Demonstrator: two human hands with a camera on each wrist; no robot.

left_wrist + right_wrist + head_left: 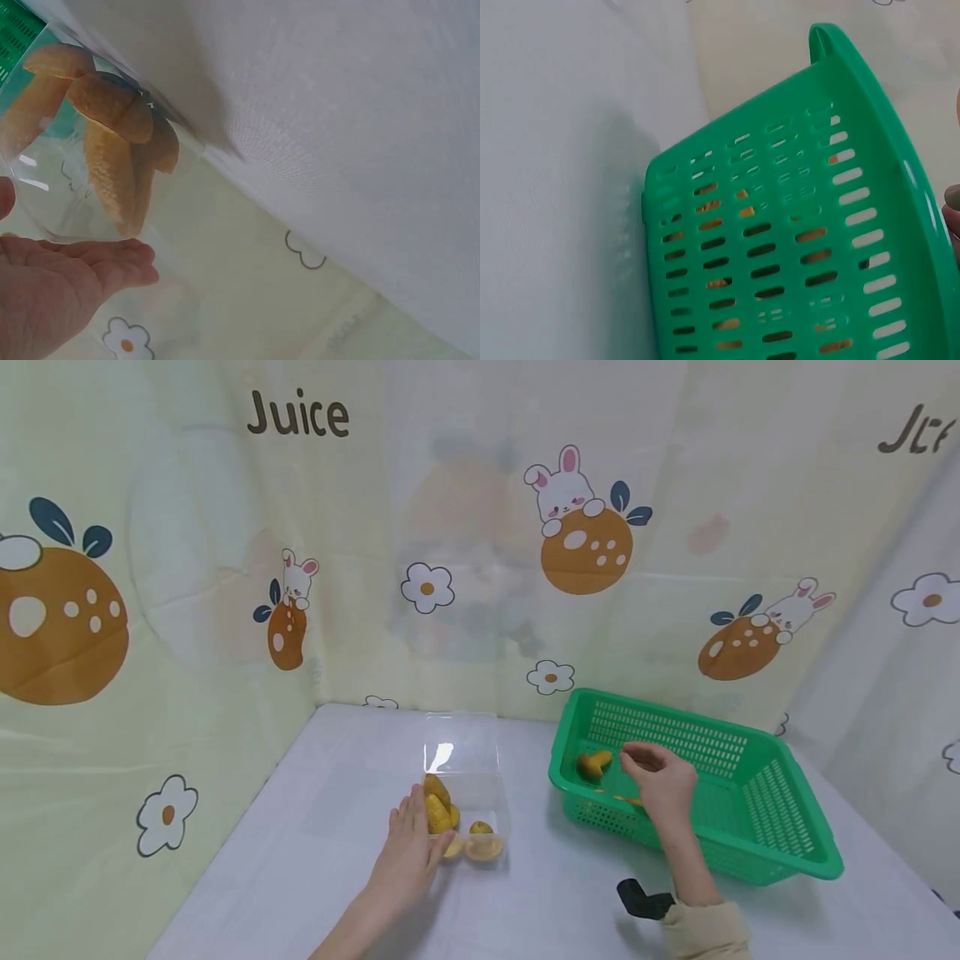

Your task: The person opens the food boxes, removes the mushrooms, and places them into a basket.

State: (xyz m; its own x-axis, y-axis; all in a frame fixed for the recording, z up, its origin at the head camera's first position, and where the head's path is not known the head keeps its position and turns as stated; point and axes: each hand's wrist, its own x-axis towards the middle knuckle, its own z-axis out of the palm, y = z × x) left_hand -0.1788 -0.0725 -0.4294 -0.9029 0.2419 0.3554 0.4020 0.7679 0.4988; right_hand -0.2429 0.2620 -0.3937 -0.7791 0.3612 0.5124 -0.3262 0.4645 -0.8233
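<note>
My left hand (pixel 407 850) lies with straight fingers along the left side of a clear plastic box (pixel 504 802), its thumb at the near corner. Inside the box are several yellow-brown mushrooms (pixel 438 814). The left wrist view shows thick-stemmed mushrooms (pixel 112 150) through the clear wall, beside the straight fingers (pixel 112 262). Over the near left part of a green basket (pixel 750 852), my right hand (pixel 666 781) has bent fingers with a gap to the thumb, and nothing shows between them. More mushrooms (pixel 592 765) lie in the basket just left of that hand.
The box's clear lid (pixel 461 743) stands raised at the back. A black strap-like piece (pixel 643 900) shows by the right sleeve (pixel 705 931). Both stand out against the white table (pixel 315 827), which a printed curtain (pixel 480 527) borders at the back and left.
</note>
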